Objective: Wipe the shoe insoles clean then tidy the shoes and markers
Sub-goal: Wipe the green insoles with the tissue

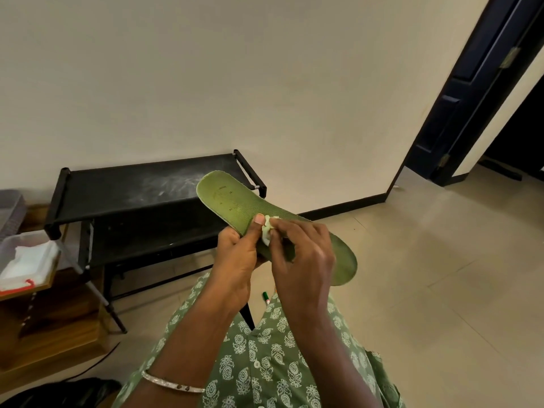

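Note:
A green shoe insole (232, 203) is held up in front of me, toe end pointing away to the left. My left hand (235, 260) grips it from below at the middle, thumb on top. My right hand (303, 254) pinches a small white wad of tissue (267, 228) and presses it on the insole's upper face beside the left thumb. A green marker (266, 298) lies on the floor below my hands, mostly hidden by my lap. No shoes are visible.
A black two-tier shoe rack (141, 187) stands against the wall ahead. At the left, a clear box holding white tissues (26, 260) sits on a wooden shelf. A dark door frame (471, 98) opens at the right over tiled floor.

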Motion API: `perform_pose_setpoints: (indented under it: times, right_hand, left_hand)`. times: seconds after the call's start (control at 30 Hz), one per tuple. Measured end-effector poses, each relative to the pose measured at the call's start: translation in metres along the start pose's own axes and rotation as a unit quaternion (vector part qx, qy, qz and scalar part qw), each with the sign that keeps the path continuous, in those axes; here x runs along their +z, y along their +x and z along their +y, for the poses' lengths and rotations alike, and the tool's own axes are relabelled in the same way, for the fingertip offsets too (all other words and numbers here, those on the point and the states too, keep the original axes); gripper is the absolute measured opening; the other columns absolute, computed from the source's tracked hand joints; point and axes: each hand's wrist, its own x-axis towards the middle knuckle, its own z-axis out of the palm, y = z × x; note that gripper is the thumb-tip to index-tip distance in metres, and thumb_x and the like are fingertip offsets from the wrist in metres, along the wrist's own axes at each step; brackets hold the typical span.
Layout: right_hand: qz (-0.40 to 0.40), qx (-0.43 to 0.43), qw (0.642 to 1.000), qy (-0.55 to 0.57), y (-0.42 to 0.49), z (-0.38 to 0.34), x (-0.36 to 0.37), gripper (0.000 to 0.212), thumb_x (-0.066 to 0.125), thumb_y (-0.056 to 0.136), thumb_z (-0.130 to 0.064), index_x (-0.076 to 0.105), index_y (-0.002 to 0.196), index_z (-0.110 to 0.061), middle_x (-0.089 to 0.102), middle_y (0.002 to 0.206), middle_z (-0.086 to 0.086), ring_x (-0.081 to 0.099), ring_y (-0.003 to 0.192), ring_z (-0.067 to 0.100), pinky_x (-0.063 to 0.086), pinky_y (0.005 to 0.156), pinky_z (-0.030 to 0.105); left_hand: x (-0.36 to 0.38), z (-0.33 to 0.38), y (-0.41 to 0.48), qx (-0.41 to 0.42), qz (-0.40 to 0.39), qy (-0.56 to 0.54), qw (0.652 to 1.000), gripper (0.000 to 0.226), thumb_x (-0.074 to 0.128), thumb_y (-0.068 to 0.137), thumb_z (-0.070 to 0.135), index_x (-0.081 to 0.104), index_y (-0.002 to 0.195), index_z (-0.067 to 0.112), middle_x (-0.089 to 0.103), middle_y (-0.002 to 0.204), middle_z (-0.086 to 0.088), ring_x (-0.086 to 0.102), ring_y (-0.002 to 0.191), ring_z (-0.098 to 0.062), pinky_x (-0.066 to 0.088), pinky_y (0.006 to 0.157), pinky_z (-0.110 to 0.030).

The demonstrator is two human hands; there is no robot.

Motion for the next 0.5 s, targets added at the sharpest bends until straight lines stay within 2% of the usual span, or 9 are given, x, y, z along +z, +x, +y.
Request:
perform_pose_setpoints:
  times: [0.23, 0.33, 0.5]
  right_hand:
    - [0.005, 0.070, 0.997, -0.012, 0.006, 0.027, -0.007, 0.019, 0.073, 0.085, -0.009, 0.076, 0.103, -0.015, 0.073, 0.096, -0.005, 0.058, 0.091, 0.014, 0.053, 0.072, 0.035]
    - [0.002, 0.040, 0.999, -0.013, 0.005, 0.015, -0.004, 0.018, 0.071, 0.085, -0.006, 0.075, 0.101, -0.014, 0.073, 0.097, -0.003, 0.058, 0.092, 0.014, 0.051, 0.075, 0.028]
    - [-0.039, -0.026, 0.999, -0.011, 0.001, 0.000, 0.004, 0.017, 0.070, 0.086, -0.003, 0.075, 0.101, -0.009, 0.074, 0.098, 0.000, 0.058, 0.093, 0.016, 0.043, 0.081, 0.018]
  left_hand:
    - [-0.003, 0.004, 0.007, -0.006, 0.038, -0.025, 0.999, 0.045, 0.066, 0.094, 0.026, 0.052, 0.129, 0.001, 0.070, 0.117, -0.013, 0.072, 0.099, -0.020, 0.061, 0.069, -0.029]
    - [-0.001, 0.003, 0.005, 0.000, 0.023, -0.019, 1.000, 0.039, 0.063, 0.097, 0.025, 0.056, 0.123, -0.003, 0.072, 0.107, -0.013, 0.072, 0.087, -0.015, 0.060, 0.064, -0.027]
    - [-0.003, 0.001, 0.004, 0.002, 0.022, 0.003, 1.000, 0.045, 0.062, 0.097, 0.027, 0.056, 0.121, -0.012, 0.068, 0.108, -0.026, 0.069, 0.087, -0.024, 0.057, 0.062, -0.025]
